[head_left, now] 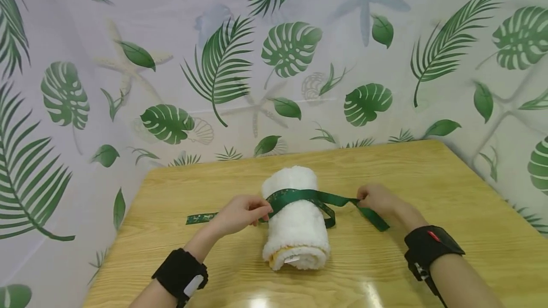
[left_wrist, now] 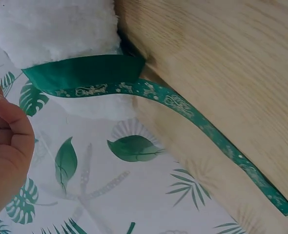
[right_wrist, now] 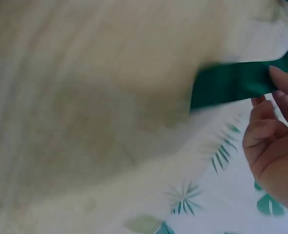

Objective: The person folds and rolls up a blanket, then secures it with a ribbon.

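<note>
green ribbon [head_left: 294,196] loops round a white roll [head_left: 296,229]; at three o'clock the right hand [head_left: 378,199] pinches it; at nine o'clock, whether the left hand [head_left: 241,214] grips, i cannot tell.

Right hand [head_left: 378,199] pinches, left hand [head_left: 241,214] loosely bent.

Glare spots the near tabletop [head_left: 233,277]; the right wrist view blurs.

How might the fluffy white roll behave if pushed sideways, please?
The white roll would probably squash, as its pile looks soft. It may roll, being rounded and lying on its side. The green ribbon around it, pinched by the right hand, might restrain it.
</note>
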### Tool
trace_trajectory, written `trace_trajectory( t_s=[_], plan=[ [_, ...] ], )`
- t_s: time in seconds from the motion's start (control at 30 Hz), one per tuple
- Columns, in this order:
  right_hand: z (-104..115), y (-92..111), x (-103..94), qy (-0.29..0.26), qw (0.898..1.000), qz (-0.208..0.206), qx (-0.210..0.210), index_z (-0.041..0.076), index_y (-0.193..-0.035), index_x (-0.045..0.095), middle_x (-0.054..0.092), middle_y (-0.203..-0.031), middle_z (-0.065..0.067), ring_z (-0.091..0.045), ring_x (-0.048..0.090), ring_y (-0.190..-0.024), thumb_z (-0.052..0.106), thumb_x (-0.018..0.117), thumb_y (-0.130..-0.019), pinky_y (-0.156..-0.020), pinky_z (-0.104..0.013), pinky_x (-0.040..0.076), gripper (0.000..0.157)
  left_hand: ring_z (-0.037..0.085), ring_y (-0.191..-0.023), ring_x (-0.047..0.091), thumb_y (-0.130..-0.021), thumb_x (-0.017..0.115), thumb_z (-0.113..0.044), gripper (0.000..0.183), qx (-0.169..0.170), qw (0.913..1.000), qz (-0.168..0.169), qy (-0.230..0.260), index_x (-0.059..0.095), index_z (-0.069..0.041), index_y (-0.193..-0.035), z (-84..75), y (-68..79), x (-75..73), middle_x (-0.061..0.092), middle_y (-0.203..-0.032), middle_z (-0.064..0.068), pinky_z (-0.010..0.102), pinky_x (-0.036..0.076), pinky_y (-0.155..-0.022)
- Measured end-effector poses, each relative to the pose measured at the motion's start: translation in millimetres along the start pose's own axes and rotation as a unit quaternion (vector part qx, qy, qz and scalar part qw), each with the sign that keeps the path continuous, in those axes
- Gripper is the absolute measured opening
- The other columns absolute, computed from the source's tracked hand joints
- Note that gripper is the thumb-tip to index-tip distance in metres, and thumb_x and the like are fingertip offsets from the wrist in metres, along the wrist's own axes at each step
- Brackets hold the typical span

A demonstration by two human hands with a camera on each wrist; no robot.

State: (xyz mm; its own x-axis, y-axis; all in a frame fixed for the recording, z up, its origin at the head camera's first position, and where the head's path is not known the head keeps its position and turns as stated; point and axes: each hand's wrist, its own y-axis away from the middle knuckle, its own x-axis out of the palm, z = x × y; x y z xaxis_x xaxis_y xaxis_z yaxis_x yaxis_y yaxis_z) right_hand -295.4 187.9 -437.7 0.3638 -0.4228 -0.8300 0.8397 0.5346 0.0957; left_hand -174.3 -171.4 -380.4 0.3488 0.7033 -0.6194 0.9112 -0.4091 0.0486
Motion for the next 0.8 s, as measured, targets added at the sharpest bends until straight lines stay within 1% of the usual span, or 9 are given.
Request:
trace_trajectory(
  t_s=[0.13,0.3,0.4,0.5,0.6,0.67,0.7,0.73,0.8],
  plan=[
    [12.6,1.9,-46.6,-0.033,0.995,-0.099,0.000,-0.001,-0.092,0.062,0.061,-0.086,-0.010,-0.023,0.054,-0.077,0.013,0.057,-0.091,-0.066,-0.036,0.043,0.015,0.012,-0.079,0.057,-0.095,0.053,-0.023,0.023,0.028,0.9990,0.004,-0.034,0.067,-0.009,-0.107,-10.7,-16.3,10.6,0.065,-0.096,0.002,0.028,0.047,-0.068],
    [52.2,11.3,-107.9,0.002,0.980,-0.199,-0.028,-0.003,-0.098,0.064,0.062,-0.089,-0.015,-0.028,0.054,-0.079,0.015,0.055,-0.093,-0.067,-0.039,0.041,0.021,0.008,-0.070,0.049,-0.095,0.054,-0.019,0.022,0.066,0.9945,0.012,-0.080,0.067,-0.011,-0.110,-20.4,-33.3,20.7,0.065,-0.098,-0.001,0.024,0.041,-0.062],
    [77.3,17.5,-136.5,0.026,0.968,-0.244,-0.045,-0.001,-0.099,0.065,0.061,-0.090,-0.015,-0.029,0.053,-0.078,0.017,0.056,-0.092,-0.065,-0.039,0.040,0.021,0.010,-0.066,0.048,-0.095,0.053,-0.015,0.023,0.101,0.9866,0.013,-0.128,0.067,-0.010,-0.112,-24.4,-40.9,23.7,0.066,-0.094,0.002,0.024,0.040,-0.063],
    [98.7,22.1,-157.3,0.044,0.960,-0.270,-0.063,0.000,-0.100,0.066,0.061,-0.092,-0.015,-0.030,0.054,-0.078,0.017,0.057,-0.092,-0.064,-0.039,0.040,0.020,0.015,-0.073,0.055,-0.095,0.052,-0.013,0.024,0.153,0.9611,-0.004,-0.230,0.066,-0.010,-0.114,-26.0,-47.8,25.5,0.067,-0.101,0.004,0.027,0.042,-0.070],
    [113.6,24.3,-168.6,0.073,0.958,-0.267,-0.076,0.001,-0.100,0.067,0.062,-0.093,-0.015,-0.030,0.056,-0.078,0.017,0.058,-0.092,-0.062,-0.038,0.041,0.020,0.020,-0.087,0.058,-0.096,0.050,-0.016,0.025,0.173,0.9151,-0.035,-0.363,0.064,-0.011,-0.117,-25.8,-55.0,28.4,0.064,-0.112,0.002,0.031,0.045,-0.074],
    [120.7,25.1,-170.7,0.108,0.958,-0.252,-0.086,0.002,-0.098,0.068,0.063,-0.092,-0.014,-0.029,0.057,-0.076,0.016,0.058,-0.092,-0.061,-0.039,0.042,0.018,0.022,-0.087,0.058,-0.097,0.049,-0.017,0.025,0.158,0.8919,-0.047,-0.421,0.063,-0.012,-0.117,-26.0,-59.4,30.1,0.062,-0.112,0.003,0.031,0.046,-0.072],
    [123.0,25.6,-170.4,0.131,0.957,-0.243,-0.088,0.002,-0.098,0.068,0.063,-0.092,-0.014,-0.028,0.057,-0.076,0.015,0.059,-0.091,-0.062,-0.040,0.043,0.017,0.022,-0.089,0.059,-0.097,0.049,-0.019,0.025,0.145,0.8849,-0.049,-0.440,0.062,-0.012,-0.117,-25.5,-61.7,30.9,0.062,-0.111,0.004,0.031,0.047,-0.073],
    [124.4,26.0,-169.7,0.151,0.956,-0.234,-0.091,0.003,-0.097,0.068,0.064,-0.091,-0.013,-0.028,0.057,-0.075,0.014,0.060,-0.091,-0.062,-0.040,0.043,0.016,0.022,-0.089,0.059,-0.097,0.049,-0.019,0.024,0.130,0.8844,-0.049,-0.446,0.062,-0.011,-0.116,-25.2,-64.2,31.4,0.063,-0.109,0.005,0.031,0.048,-0.074],
    [125.1,27.0,-167.5,0.192,0.952,-0.217,-0.099,0.002,-0.096,0.069,0.064,-0.090,-0.013,-0.028,0.058,-0.076,0.011,0.061,-0.089,-0.063,-0.042,0.045,0.013,0.022,-0.090,0.060,-0.096,0.051,-0.017,0.023,0.099,0.8977,-0.048,-0.427,0.062,-0.009,-0.114,-24.6,-68.8,31.5,0.064,-0.104,0.006,0.032,0.048,-0.076]
  ],
)
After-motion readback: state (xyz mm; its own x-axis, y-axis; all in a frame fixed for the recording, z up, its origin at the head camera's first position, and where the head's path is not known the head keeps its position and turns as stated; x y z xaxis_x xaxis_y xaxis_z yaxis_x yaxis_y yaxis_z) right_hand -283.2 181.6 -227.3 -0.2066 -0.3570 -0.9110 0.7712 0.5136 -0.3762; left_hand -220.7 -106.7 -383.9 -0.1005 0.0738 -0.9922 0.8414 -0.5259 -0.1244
